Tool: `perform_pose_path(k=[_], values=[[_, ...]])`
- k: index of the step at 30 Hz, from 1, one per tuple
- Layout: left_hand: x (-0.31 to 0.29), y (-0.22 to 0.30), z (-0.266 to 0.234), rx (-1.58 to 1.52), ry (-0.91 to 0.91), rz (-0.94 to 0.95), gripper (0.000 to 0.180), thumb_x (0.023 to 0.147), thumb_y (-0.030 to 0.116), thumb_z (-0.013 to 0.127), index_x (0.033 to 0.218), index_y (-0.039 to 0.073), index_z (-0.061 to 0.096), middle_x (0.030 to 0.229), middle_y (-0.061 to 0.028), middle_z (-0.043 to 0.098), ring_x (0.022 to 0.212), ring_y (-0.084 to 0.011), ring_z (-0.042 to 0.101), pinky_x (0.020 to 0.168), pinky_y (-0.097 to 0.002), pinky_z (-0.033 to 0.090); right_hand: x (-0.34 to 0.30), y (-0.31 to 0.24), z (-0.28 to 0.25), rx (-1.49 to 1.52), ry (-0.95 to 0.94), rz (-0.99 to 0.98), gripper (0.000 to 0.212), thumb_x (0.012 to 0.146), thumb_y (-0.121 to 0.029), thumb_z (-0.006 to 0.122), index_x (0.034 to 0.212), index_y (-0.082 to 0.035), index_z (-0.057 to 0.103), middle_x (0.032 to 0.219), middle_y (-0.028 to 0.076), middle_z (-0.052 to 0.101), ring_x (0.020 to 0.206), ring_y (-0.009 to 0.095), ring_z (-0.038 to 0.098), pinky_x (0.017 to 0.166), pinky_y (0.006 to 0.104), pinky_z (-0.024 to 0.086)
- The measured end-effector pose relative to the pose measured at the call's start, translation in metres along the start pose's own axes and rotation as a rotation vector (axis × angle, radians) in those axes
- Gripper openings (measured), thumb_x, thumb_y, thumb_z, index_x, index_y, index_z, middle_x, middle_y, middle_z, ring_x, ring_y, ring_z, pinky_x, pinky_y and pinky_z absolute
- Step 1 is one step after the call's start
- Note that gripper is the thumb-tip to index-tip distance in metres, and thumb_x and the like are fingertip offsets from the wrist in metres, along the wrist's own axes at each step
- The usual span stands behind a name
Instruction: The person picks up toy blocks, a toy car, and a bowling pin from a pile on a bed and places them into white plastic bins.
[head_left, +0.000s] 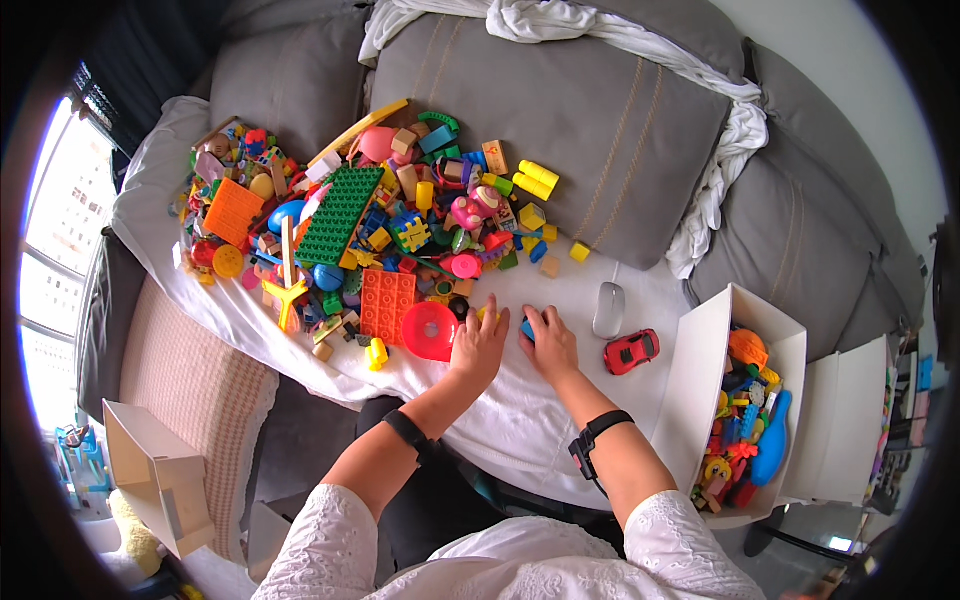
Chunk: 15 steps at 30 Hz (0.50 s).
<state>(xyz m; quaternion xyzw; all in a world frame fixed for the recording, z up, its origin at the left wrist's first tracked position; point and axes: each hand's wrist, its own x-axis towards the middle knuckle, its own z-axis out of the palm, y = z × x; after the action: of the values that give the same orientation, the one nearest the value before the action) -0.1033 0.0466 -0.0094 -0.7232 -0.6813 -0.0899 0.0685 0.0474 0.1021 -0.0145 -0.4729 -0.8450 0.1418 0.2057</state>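
Observation:
My right hand [553, 347] is closed around a small blue toy piece [527, 329], mostly covered by the fingers, just above the white sheet. To its left, my left hand [478, 348] bends its fingers over a small yellow toy piece [487, 313] at the pile's near right edge; most of that piece is hidden. Beside the left hand lies a red ring-shaped toy [430, 331] with a hole in the middle. An orange studded building plate [388, 306] is just left of the ring. A red toy car [631, 352] rests to the right of my right hand.
A heap of mixed toys with a green studded plate [341, 216] covers the left of the sheet [520, 420]. A white computer mouse [608, 310] lies near the car. At right stands a white box [690, 365] of toys. Grey sofa cushions [560, 110] rise behind.

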Motion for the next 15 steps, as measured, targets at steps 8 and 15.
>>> perform_pose_path(k=[8,15], values=[[0.034,0.000,-0.002,-0.393,-0.202,0.017,0.047,0.078,0.000,0.057,0.123,0.010,0.047,0.120,-0.0118,0.048,0.103,-0.0347,0.056,0.081,-0.0452,0.052,0.005,0.021,-0.001,0.051,0.067,-0.024,0.038,0.080,-0.015,0.070,0.114,-0.008,0.053,0.100,0.013,0.056,0.087,0.035,0.060,0.072,0.0440,0.052],[0.117,0.003,0.007,-0.380,-0.215,-0.119,0.064,0.083,0.001,0.056,0.141,0.015,0.034,0.119,-0.0143,0.048,0.108,-0.0370,0.055,0.085,-0.0402,0.053,0.036,0.038,0.020,0.499,0.497,0.417,0.020,0.087,-0.011,0.060,0.105,-0.002,0.057,0.083,0.014,0.058,0.062,0.023,0.056,0.064,0.0346,0.049]])
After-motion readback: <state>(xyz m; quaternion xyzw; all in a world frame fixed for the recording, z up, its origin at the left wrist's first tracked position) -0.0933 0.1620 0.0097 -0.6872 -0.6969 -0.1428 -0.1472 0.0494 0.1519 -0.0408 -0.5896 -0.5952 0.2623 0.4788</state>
